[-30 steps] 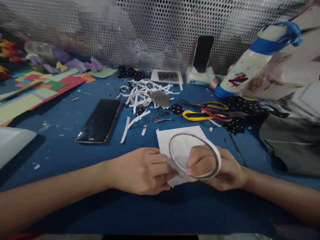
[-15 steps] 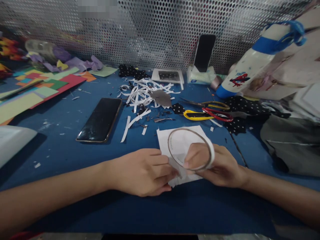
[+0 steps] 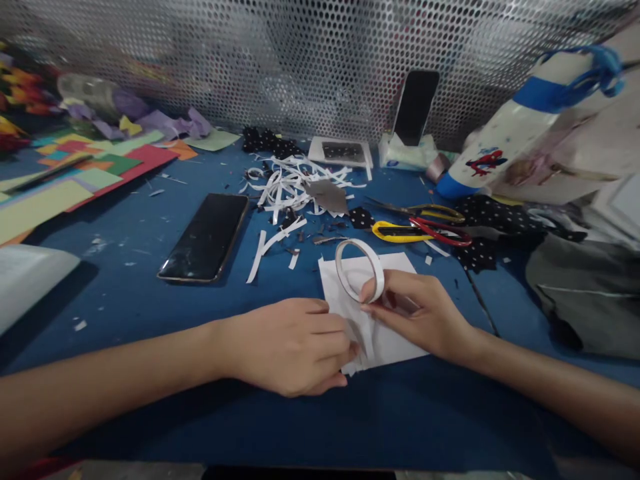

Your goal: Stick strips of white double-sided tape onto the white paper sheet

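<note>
My right hand (image 3: 420,313) pinches a narrow roll of white tape (image 3: 379,270) between thumb and fingers, tilted above a square sheet of white paper (image 3: 400,340). A pale, translucent strip (image 3: 369,337) lies over the paper between the roll and my left fingers. My left hand (image 3: 295,347) is closed at the paper's lower left edge, its fingers curled over that edge; the fingertips are partly hidden. Beyond the paper lie yellow-and-red-handled scissors (image 3: 425,231) and a heap of white paper strips (image 3: 287,187).
A dark phone (image 3: 205,237) lies flat on the blue table (image 3: 280,427) to the left. Coloured paper sheets (image 3: 55,200) spread at far left. A second phone (image 3: 416,107) leans at the back, beside a white-and-blue bottle (image 3: 505,133). Grey cloth (image 3: 585,293) lies at right.
My right hand has shifted the tape roll left and away from me, turning it more on edge. My left hand stays at the paper's edge.
</note>
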